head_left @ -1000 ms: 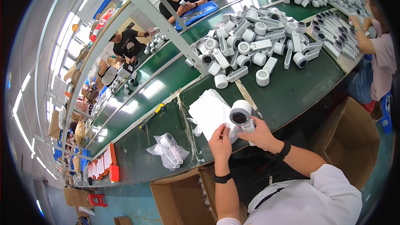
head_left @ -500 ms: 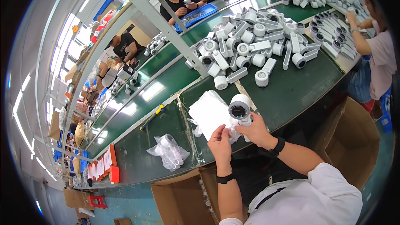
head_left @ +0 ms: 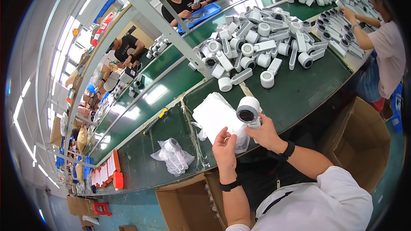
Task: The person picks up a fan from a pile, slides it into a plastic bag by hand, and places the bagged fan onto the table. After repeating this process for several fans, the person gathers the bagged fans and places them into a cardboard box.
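My right hand (head_left: 264, 134) is wrapped round the handle of a white, hair-dryer-like device (head_left: 248, 108). Its round head points up and shows a dark disc toward me. To the left, my left hand (head_left: 224, 149) is raised with loosely curled fingers, thumb and index apart, and I see nothing held in it. Just beyond lies a stack of clear and white plastic bags (head_left: 212, 112), with a crumpled bag edge (head_left: 242, 142) hanging between my hands. Another such device, inside a clear bag (head_left: 173, 157), rests on the green table at the left.
A large heap of the same white devices (head_left: 261, 42) covers the table ahead. A yellow-and-black tool (head_left: 156, 120) and orange-and-white boxes (head_left: 107, 169) are to the left. Open cardboard boxes (head_left: 364, 145) stand below the edge. A co-worker (head_left: 381, 42) works at the far right; others sit across.
My left fingers have loosened from their pinch beside the bag and spread a little. The device in my right hand has tilted slightly. At the right, the co-worker's arms have reached farther away.
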